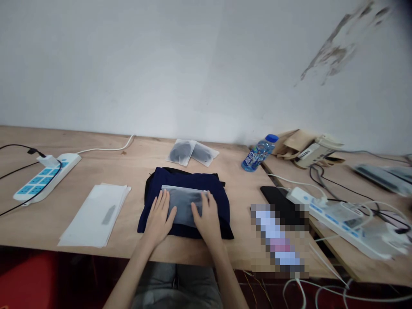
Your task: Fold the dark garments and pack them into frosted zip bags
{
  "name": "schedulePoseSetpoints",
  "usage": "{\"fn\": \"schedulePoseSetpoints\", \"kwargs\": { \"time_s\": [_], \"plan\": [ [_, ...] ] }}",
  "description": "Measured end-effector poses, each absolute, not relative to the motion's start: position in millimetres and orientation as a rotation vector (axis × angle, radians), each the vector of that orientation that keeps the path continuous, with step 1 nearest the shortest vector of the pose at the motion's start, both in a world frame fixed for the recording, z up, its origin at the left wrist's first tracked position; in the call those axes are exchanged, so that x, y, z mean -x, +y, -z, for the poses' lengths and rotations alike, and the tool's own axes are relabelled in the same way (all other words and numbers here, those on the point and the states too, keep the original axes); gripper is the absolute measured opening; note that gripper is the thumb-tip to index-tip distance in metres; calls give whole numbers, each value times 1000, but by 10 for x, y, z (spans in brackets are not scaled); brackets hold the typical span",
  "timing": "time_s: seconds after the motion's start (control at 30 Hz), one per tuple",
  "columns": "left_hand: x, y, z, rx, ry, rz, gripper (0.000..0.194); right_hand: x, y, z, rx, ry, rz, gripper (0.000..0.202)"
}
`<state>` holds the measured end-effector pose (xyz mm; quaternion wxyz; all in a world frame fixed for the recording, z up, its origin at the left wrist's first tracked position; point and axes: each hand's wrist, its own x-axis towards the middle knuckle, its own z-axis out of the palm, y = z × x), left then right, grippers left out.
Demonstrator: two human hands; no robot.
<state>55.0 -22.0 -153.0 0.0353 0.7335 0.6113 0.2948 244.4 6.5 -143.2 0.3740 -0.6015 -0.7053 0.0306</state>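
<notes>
A frosted zip bag (182,207) with something dark inside lies flat on a folded navy cloth (206,180), its white zip edge at the far side. My left hand (158,214) rests on the bag's left edge, fingers stretched out and thumb apart. On the bag's right part lies my right hand (207,216), fingers spread, also flat. Neither hand grips anything. Beneath the navy cloth, some black material (148,182) shows at the left and back. What exactly the bag holds cannot be made out.
Two more filled frosted bags, a left one (180,152) and a right one (203,153), lie by the wall. White sheets or flat bags (96,214) and a power strip (48,178) are left. Right are a bottle (259,153), black phone (280,205), blurred-out device (278,240) and another strip (337,223) with cables.
</notes>
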Motion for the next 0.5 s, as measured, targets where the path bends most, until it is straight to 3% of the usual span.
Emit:
{"fn": "schedulePoseSetpoints", "kwargs": {
  "time_s": [0.23,0.5],
  "plan": [
    [-49,-445,1511,-1924,1994,-1198,51,-2819,260,1351,1674,-1431,-634,32],
    [51,-614,1755,-1992,2031,-1132,51,-2677,355,1179,1521,-1422,-762,30]
  ]
}}
